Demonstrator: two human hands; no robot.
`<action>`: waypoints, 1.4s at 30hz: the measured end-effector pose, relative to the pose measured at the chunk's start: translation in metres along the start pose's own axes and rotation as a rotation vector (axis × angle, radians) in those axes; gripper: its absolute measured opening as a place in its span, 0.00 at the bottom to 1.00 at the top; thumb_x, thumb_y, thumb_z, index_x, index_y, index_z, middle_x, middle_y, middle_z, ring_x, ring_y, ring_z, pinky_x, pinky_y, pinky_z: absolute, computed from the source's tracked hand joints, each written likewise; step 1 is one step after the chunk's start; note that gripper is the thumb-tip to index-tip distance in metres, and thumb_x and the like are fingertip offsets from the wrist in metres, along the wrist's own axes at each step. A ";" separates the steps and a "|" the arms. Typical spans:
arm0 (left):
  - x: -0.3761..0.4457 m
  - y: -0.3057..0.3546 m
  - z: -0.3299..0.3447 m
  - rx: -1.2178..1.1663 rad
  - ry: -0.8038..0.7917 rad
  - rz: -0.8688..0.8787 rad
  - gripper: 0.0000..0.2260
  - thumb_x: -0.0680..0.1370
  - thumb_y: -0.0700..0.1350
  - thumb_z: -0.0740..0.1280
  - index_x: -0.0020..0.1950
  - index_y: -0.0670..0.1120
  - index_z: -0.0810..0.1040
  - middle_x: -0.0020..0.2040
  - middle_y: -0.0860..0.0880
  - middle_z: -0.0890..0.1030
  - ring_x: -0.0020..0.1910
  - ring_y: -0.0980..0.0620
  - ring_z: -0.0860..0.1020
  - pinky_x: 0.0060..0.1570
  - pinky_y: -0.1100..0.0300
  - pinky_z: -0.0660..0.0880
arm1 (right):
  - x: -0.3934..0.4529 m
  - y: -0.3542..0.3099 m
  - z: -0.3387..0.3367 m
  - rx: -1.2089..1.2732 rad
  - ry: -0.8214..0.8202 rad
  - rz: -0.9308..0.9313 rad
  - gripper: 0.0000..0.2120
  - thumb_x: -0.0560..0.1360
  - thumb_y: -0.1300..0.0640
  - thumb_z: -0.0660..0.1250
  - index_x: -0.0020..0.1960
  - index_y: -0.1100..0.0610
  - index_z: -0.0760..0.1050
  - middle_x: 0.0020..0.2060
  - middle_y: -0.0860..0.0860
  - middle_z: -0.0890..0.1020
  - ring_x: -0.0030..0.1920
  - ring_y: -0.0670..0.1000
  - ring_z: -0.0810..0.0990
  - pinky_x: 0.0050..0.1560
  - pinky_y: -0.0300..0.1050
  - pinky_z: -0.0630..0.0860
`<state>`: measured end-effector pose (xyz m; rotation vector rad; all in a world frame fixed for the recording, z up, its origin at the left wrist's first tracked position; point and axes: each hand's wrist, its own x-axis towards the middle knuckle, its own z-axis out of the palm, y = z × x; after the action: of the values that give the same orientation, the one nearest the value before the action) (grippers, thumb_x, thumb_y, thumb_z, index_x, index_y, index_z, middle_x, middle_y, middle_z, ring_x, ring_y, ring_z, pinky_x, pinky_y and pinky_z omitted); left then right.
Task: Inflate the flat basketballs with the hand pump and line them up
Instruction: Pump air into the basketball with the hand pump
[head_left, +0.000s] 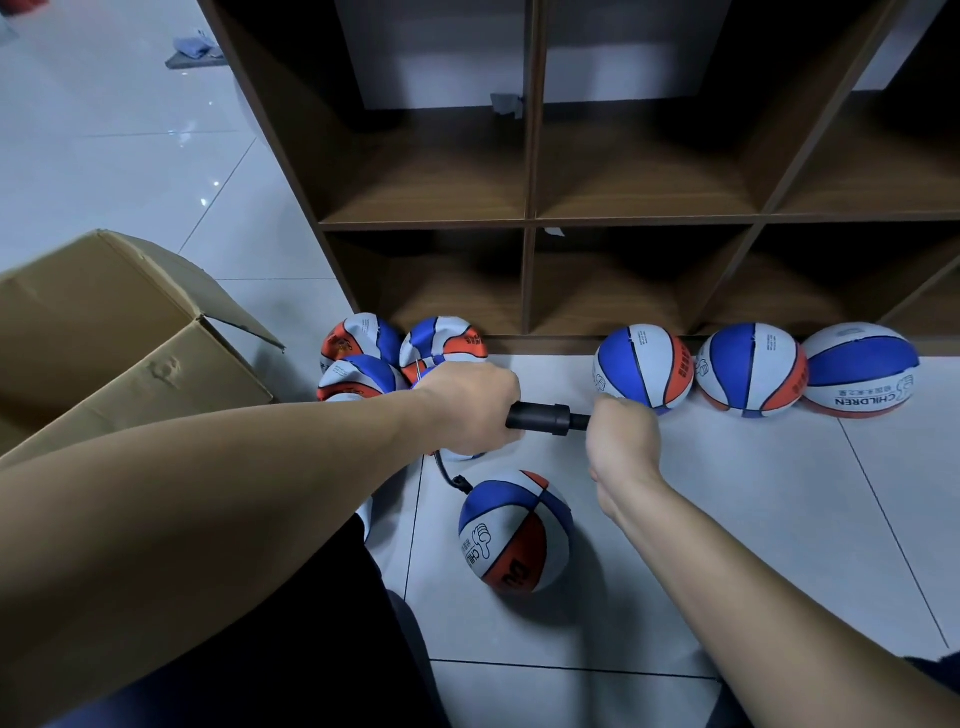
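A black cylindrical hand pump (545, 417) is held level above the pale grey tiled floor (727, 519), in front of the dark brown wooden cubby shelf (530, 223). Its barrel is gripped by the left hand (470, 408), whose fingers are curled round it. Its handle end is clenched inside the right hand (623, 436), so that only a short piece of rod is seen between the two fists. A thin black hose (449, 475) is seen running down from under the left hand to a blue, white and orange basketball (514, 530), which lies on the floor nearer the person than the shelf and looks rounded, with a printed cartoon mark on a white panel.

Three inflated balls of the same colours (753, 369) are lined up against the foot of the shelf, towards its right; the nearest two are just beside one another, and the third touches the second. A heap of dented, flat balls (395, 353) is piled at the shelf's left corner, partly hidden behind the left hand. An open brown cardboard box (119, 332) stands left of the shelf, near the heap. Bare floor is seen between the ball on the hose and the row of three, and to the right of that ball.
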<state>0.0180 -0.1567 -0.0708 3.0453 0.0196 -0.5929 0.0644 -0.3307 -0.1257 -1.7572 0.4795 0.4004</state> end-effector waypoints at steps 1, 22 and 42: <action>0.000 0.001 -0.001 0.000 0.003 0.003 0.15 0.82 0.58 0.66 0.39 0.52 0.73 0.36 0.51 0.77 0.34 0.49 0.77 0.34 0.55 0.74 | -0.002 0.000 0.002 -0.018 -0.006 -0.016 0.14 0.79 0.61 0.58 0.35 0.55 0.63 0.31 0.50 0.67 0.32 0.54 0.63 0.34 0.46 0.60; 0.012 -0.011 0.000 -0.053 -0.099 0.003 0.13 0.80 0.58 0.70 0.41 0.51 0.77 0.35 0.51 0.78 0.34 0.49 0.77 0.36 0.55 0.74 | 0.030 0.003 -0.034 -0.035 -0.054 0.035 0.08 0.77 0.60 0.64 0.42 0.53 0.66 0.34 0.50 0.64 0.35 0.53 0.59 0.28 0.42 0.55; 0.003 0.000 0.002 0.004 -0.060 -0.021 0.15 0.81 0.59 0.67 0.41 0.52 0.74 0.36 0.51 0.78 0.34 0.50 0.76 0.35 0.55 0.75 | 0.013 0.001 -0.027 0.144 0.122 0.141 0.08 0.76 0.60 0.61 0.39 0.52 0.66 0.34 0.48 0.68 0.32 0.53 0.62 0.31 0.44 0.61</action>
<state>0.0201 -0.1570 -0.0739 3.0335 0.0493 -0.6864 0.0757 -0.3591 -0.1269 -1.6189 0.7048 0.3498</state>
